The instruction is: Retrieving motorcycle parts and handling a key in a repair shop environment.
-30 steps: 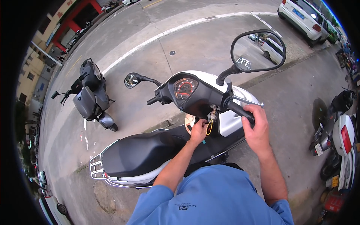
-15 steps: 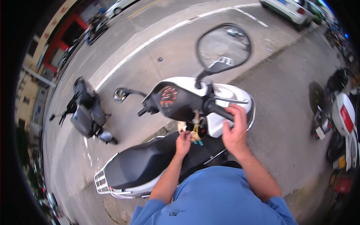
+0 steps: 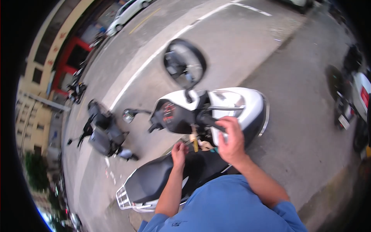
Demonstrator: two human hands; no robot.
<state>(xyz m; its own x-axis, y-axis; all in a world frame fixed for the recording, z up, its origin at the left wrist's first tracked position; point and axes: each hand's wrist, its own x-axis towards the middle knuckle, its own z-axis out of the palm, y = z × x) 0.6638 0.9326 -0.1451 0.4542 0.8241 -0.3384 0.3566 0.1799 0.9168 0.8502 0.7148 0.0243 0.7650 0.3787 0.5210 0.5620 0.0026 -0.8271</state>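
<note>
A white and black scooter (image 3: 247, 102) stands in front of me, its front end pointing right. My right hand (image 3: 233, 144) is curled round the black handlebar grip (image 3: 214, 123), thumb below and fingers over its end. My left hand (image 3: 179, 154) is above the black seat (image 3: 151, 178), its fingers bent and pressed together; whether something small is in them I cannot make out. Beside its fingertips, a yellow strap (image 3: 195, 144) and a cream-coloured piece (image 3: 206, 145) hang below the dashboard (image 3: 174, 116). A round mirror (image 3: 186, 63), blurred, rises over the handlebar.
A grey scooter (image 3: 106, 133) is parked to the left. More scooters (image 3: 361, 91) stand at the right edge. A white car (image 3: 129, 14) is at the far left, near a building with a red front (image 3: 73, 58). A white rack (image 3: 124, 198) juts from the seat's rear.
The handlebar and mirror have turned, with my right hand still on the grip. My left hand has come away from the hanging yellow and cream pieces. The whole view has shifted.
</note>
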